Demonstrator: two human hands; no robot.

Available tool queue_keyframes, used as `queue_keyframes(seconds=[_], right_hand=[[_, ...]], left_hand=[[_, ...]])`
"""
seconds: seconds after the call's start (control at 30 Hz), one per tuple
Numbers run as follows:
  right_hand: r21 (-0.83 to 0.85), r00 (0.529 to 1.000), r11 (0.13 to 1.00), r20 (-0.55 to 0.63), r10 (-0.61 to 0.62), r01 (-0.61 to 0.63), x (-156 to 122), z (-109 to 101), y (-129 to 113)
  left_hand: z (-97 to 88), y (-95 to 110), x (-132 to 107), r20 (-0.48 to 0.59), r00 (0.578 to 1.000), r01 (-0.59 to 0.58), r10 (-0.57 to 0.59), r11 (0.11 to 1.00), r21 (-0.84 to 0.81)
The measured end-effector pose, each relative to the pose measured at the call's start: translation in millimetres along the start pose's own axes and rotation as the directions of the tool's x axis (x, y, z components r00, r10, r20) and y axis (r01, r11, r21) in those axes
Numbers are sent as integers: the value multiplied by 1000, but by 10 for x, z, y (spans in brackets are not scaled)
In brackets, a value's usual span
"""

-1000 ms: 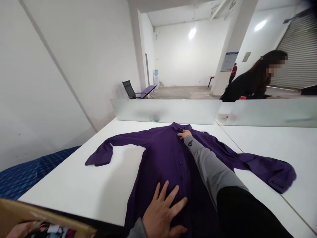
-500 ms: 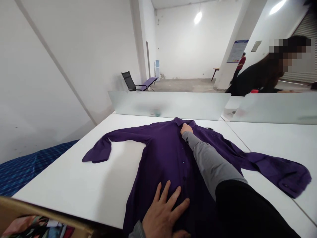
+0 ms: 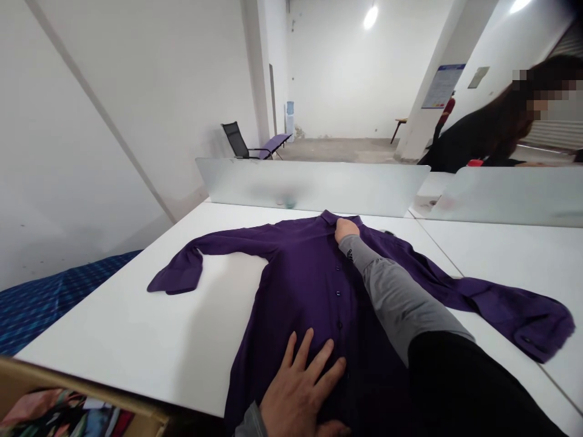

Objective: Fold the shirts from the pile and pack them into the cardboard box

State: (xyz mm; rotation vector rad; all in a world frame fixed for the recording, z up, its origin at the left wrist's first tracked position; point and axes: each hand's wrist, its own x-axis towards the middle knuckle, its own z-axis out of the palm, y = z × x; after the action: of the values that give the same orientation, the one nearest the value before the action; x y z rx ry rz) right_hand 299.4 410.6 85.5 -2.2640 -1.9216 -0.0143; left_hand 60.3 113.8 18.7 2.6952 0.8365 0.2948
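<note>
A purple button-up shirt point(image 3: 296, 273) lies front up, its collar toward the far side and both sleeves spread outward. Dark buttons run down its middle. My left hand point(image 3: 303, 385) rests flat on the lower front of the shirt, fingers spread. At the collar, my right hand point(image 3: 347, 229) has its fingers closed on the cloth by the neck opening; the fingertips are partly hidden. My right forearm, in a grey sleeve, crosses over the shirt's right half.
The shirt lies on a white table point(image 3: 132, 321) with a frosted divider point(image 3: 310, 188) along its far side. A cardboard box point(image 3: 150, 419) of clothes stands at lower left, near blue patterned cloth point(image 3: 68, 297). Beyond the divider, a person in black point(image 3: 478, 133) leans forward at right.
My right hand has shifted slightly right along the collar, still closed on the cloth. My left hand stays flat in place. The camera view has tilted slightly.
</note>
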Motion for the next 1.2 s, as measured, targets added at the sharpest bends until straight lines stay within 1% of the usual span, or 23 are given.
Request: queue_keyframes(seconds=[0.1, 0.2, 0.27, 0.37, 0.47, 0.6, 0.7, 0.77, 0.83, 0.9, 1.0, 1.07, 1.1, 1.13, 1.2], right_hand=[[-21, 999, 999, -42, -24, 23, -22, 15, -11], [-33, 999, 999, -43, -29, 28, -21, 69, 11], [-38, 1000, 999, -23, 5, -6, 5, 112, 50], [-48, 996, 995, 24, 83, -81, 71, 155, 125], [-60, 993, 993, 60, 105, -102, 122, 162, 156], [-91, 997, 994, 52, 65, -60, 80, 178, 40], [-129, 1000, 992, 15, -7, 9, -16, 227, -96], [-144, 999, 988, 9, -50, 51, -65, 255, -142], [-145, 997, 987, 23, -71, 73, -80, 254, -131], [-131, 996, 988, 45, -78, 83, -61, 205, -77], [-93, 994, 991, 60, -88, 94, -42, 39, 24], [-66, 994, 992, 43, -101, 104, -129, -110, 86], [-55, 993, 992, 29, -113, 114, -231, -179, 121], [-47, 992, 991, 13, -128, 128, -380, -233, 162], [-41, 985, 985, -5, -171, 170, -825, -266, 271]], left_hand=[[32, -14, -5, 1, 1000, -9, 9, 1000, 9], [86, -39, -6, -20, 999, -36, 37, 999, 41], [113, -55, 0, -26, 999, -41, 42, 998, 48], [130, -72, 13, -7, 1000, -26, 26, 999, 25], [132, -79, 20, 19, 1000, -20, 20, 1000, 5], [122, -67, 9, 28, 1000, -8, 8, 1000, 10], [94, -44, 0, 12, 1000, -6, 6, 1000, 7], [62, -24, -5, 15, 1000, -11, 11, 1000, 2], [20, -1, -10, 26, 1000, -10, 10, 1000, 4], [-28, 22, -16, 36, 999, -1, 1, 1000, 19], [-87, 48, -28, 25, 1000, 14, -15, 998, 66], [-91, 55, -41, 4, 1000, 5, -5, 994, 110], [-77, 55, -50, -10, 1000, -6, 8, 991, 135], [-51, 51, -60, -31, 999, -16, 21, 987, 163], [27, 28, -77, -108, 993, -18, 43, 975, 221]])
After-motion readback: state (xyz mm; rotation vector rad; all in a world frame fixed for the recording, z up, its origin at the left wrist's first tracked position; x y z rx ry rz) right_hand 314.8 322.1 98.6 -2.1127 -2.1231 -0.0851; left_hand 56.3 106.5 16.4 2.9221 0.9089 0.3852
